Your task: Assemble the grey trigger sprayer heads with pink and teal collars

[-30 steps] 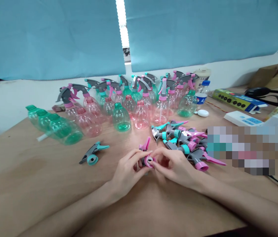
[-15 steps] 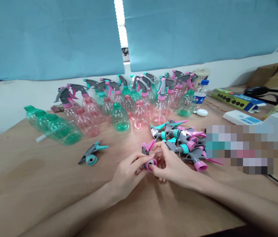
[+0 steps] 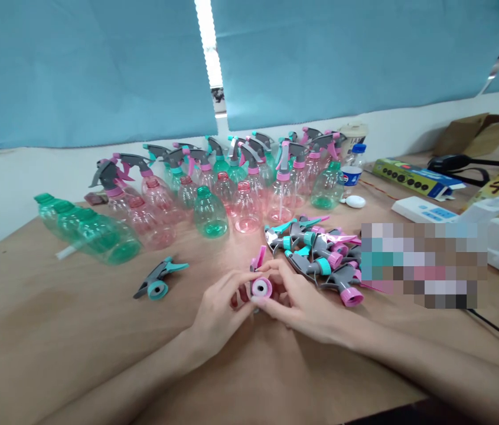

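Observation:
Both hands hold one pink and grey spray head [image 3: 261, 288] above the table, its round pink collar facing me with a white insert and a dark hole. My left hand [image 3: 222, 301] grips it from the left, my right hand [image 3: 297, 298] from the right. Fingers of both hands hide most of its grey body. To the right lies a pile of spray heads [image 3: 320, 265] in pink, teal and grey. A single teal and grey spray head [image 3: 157, 288] lies left of my hands.
Behind stand several pink and green bottles, among them a green open one [image 3: 211, 215]; green bottles [image 3: 111, 239] lie at left. At right are a blue-capped bottle [image 3: 353, 168], a long box [image 3: 413, 177], a white device [image 3: 424, 211] and a blurred-out patch.
The held spray head's collar has turned more squarely toward me, showing its white insert. My right fingers have shifted off the opening. The whole view has moved slightly.

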### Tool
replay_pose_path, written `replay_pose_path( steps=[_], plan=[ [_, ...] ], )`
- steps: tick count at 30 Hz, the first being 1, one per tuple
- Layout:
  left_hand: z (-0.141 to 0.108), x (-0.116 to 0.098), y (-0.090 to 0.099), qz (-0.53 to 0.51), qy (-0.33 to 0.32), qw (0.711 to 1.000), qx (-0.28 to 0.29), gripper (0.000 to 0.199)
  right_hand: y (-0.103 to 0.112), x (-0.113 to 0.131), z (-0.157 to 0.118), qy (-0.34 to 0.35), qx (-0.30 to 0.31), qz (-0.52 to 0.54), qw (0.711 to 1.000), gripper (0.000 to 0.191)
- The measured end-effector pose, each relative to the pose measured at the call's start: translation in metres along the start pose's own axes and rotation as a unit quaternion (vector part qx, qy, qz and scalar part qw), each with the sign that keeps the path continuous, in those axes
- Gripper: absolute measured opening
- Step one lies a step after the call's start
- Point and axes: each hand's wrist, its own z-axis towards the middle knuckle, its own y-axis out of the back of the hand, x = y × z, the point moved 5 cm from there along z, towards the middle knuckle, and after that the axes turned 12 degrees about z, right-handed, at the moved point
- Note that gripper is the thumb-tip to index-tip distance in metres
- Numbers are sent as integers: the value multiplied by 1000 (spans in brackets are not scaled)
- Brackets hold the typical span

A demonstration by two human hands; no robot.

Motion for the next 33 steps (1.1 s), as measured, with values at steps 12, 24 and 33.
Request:
replay_pose_path(
  steps=[12,24,33],
  plan=[
    [0,-9,10,25,-22,999,8,29,12,6,6,-23,11,-19,999,13],
    [-36,94,80,292,110,947,-80,33,82,9,-11,71,-152,-286,943,33],
    [-54,103,67,255,199,944,61,59,110,-36,-37,-19,-169,-434,885,53]
  ],
)
